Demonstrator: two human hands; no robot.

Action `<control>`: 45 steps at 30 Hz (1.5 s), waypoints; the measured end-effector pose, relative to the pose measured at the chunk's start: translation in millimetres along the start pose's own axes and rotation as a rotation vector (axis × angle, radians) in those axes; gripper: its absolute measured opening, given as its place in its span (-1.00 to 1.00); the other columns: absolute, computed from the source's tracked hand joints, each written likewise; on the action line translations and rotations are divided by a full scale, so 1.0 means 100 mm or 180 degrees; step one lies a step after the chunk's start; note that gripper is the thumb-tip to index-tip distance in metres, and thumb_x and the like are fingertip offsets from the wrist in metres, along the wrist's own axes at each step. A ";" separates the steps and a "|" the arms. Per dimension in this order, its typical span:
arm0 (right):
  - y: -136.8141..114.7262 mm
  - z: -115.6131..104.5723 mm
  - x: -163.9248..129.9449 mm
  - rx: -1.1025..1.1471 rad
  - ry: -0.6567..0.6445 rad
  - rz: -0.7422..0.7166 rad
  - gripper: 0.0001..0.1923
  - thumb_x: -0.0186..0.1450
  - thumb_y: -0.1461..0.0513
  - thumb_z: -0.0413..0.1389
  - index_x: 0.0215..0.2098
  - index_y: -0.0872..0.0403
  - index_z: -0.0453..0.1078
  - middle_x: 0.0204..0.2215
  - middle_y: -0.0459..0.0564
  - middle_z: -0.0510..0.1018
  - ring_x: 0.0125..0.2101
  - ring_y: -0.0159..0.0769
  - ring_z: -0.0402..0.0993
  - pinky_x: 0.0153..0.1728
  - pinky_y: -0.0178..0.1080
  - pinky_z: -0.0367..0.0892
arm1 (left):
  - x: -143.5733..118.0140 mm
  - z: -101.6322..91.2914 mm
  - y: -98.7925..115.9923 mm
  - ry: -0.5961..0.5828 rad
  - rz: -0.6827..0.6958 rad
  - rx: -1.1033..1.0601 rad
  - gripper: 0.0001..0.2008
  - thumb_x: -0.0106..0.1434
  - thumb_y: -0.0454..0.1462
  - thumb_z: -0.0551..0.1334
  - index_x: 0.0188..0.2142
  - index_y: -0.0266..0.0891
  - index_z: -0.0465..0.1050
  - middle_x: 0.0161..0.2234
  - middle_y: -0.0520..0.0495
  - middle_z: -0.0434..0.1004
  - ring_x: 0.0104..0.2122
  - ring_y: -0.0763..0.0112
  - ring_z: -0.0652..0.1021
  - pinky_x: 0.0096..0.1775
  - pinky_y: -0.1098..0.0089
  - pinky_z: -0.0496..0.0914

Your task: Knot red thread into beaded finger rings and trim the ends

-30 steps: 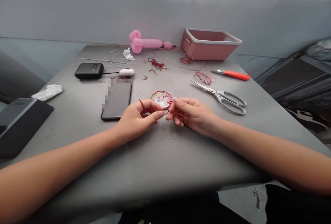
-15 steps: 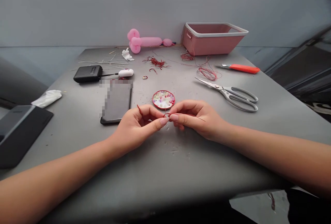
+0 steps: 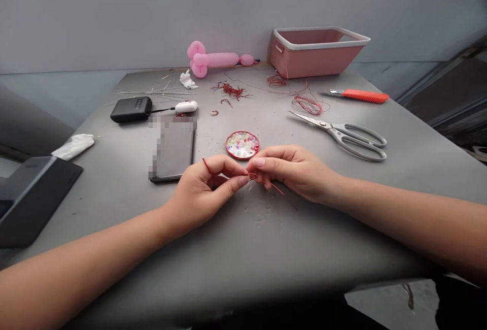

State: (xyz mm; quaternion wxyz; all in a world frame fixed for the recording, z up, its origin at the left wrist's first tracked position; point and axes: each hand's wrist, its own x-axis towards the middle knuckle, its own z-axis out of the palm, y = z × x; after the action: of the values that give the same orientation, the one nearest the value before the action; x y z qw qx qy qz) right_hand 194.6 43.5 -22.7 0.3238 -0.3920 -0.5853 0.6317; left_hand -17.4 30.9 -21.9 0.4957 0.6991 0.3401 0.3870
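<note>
My left hand (image 3: pixel 205 188) and my right hand (image 3: pixel 292 170) meet fingertip to fingertip over the grey table (image 3: pixel 243 238). Both pinch one thin red thread (image 3: pixel 251 174). A loop of it runs over my left index finger, and a loose end trails down under my right hand. Just beyond my fingers lies a small round red dish (image 3: pixel 242 145) holding several pale beads.
A dark phone (image 3: pixel 173 150) lies left of the dish. Grey scissors (image 3: pixel 342 134) and an orange-handled tool (image 3: pixel 359 96) lie to the right. A pink bin (image 3: pixel 315 51), a pink balloon (image 3: pixel 215 60), red thread scraps (image 3: pixel 304 102), a power bank (image 3: pixel 131 108) and a black case (image 3: pixel 26 195) stand around.
My hands have stayed together on the thread. The thread's loose end, which stuck out sideways over my right hand, now hangs down below it. The view has shifted slightly.
</note>
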 end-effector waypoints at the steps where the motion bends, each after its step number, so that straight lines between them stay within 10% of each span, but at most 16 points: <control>1: 0.00 0.00 0.00 0.0013 -0.0024 -0.0010 -0.69 0.25 0.02 0.22 -0.34 0.12 0.52 -0.49 -0.09 0.47 -0.50 -0.47 0.34 -0.48 -0.36 0.24 | 0.00 0.00 0.00 0.0028 0.0224 0.0226 -0.98 0.27 -0.35 0.28 -0.30 -0.27 0.50 -0.35 -0.04 0.59 -0.33 0.47 0.58 -0.28 0.48 0.48; 8: 0.01 0.00 -0.02 -0.0097 -0.0093 -0.0103 -0.78 0.23 0.07 0.26 -0.28 0.05 0.54 -0.41 -0.09 0.50 -0.45 -0.46 0.32 -0.41 -0.33 0.25 | 0.00 -0.01 -0.02 0.0186 0.1495 0.1522 -0.90 0.24 -0.46 0.29 -0.27 -0.27 0.52 -0.33 -0.09 0.62 -0.32 0.46 0.61 -0.23 0.47 0.50; 17: 0.03 0.03 -0.01 0.0101 0.0320 -0.0406 -0.74 0.21 0.08 0.29 -0.26 0.07 0.45 -0.34 -0.10 0.50 -0.42 -0.47 0.39 -0.41 -0.36 0.34 | 0.00 0.00 0.04 0.0220 0.0989 0.1527 -0.97 0.23 -0.40 0.28 -0.35 -0.30 0.51 -0.44 -0.06 0.61 -0.43 0.44 0.58 -0.36 0.45 0.47; 23: 0.03 0.10 -0.08 -0.1395 0.0729 -0.1903 -0.89 0.27 0.23 0.22 -0.22 0.05 0.51 -0.24 0.01 0.52 -0.23 -0.33 0.46 -0.26 -0.24 0.43 | 0.00 0.01 0.09 0.0321 0.0133 0.1308 -0.90 0.23 -0.27 0.30 -0.35 -0.27 0.54 -0.42 -0.06 0.66 -0.42 0.38 0.61 -0.35 0.42 0.49; 32: 0.08 0.08 -0.08 -0.2695 0.0677 -0.2990 -0.90 0.29 0.37 0.14 -0.23 0.11 0.45 -0.31 0.04 0.51 -0.25 -0.29 0.44 -0.18 -0.17 0.42 | 0.00 -0.01 0.06 0.0209 0.0281 0.1555 -0.93 0.25 -0.32 0.26 -0.36 -0.25 0.51 -0.43 -0.03 0.62 -0.42 0.42 0.56 -0.33 0.44 0.43; 40: -0.09 0.07 -0.07 -0.1522 -0.0374 -0.0746 -0.86 0.36 0.22 0.02 -0.34 0.09 0.33 -0.36 -0.05 0.43 -0.32 -0.36 0.33 -0.25 -0.26 0.31 | -0.01 0.01 0.08 0.0126 0.0526 0.1603 -0.90 0.27 -0.38 0.20 -0.38 -0.25 0.45 -0.45 -0.02 0.56 -0.43 0.44 0.51 -0.33 0.44 0.39; 45: -0.12 0.04 -0.05 -0.1151 -0.0641 -0.0613 -0.78 0.36 0.12 0.06 -0.35 0.10 0.37 -0.31 -0.04 0.42 -0.28 -0.36 0.34 -0.23 -0.26 0.32 | -0.04 0.02 0.10 0.0164 0.0535 0.1533 -0.92 0.27 -0.35 0.20 -0.37 -0.23 0.43 -0.40 -0.06 0.59 -0.38 0.40 0.55 -0.30 0.42 0.41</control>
State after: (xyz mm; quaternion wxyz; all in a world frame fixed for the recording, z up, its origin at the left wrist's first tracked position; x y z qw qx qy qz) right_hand 193.3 38.4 -9.9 0.2470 -0.3209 -0.7531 0.5185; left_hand -16.5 24.1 -13.3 0.2722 0.8128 0.3756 0.3524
